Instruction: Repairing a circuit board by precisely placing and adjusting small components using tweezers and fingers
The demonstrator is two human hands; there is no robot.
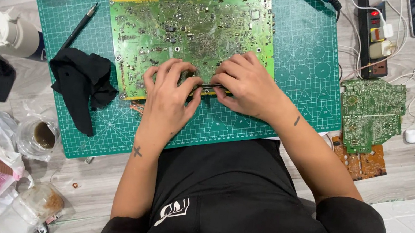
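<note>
Board (192, 33), big green PCB w/ yellow edge; left hand (166, 100), right hand (244, 84) pinching near edge.

The scene is brightly and evenly lit from overhead, with soft, diffuse light and no hard shadows. Faint shading pools just under the left hand (166, 100) and right hand (247, 84) and beside the black cloth (82, 82) at nine o'clock. The green cutting mat (307, 60) shows a mild sheen toward one o'clock, without harsh glare. Focus is sharp across the centre; the large circuit board (193, 28) reads crisply. Wide-angle distortion bends the mat's edges slightly, and corners soften a little.
</note>
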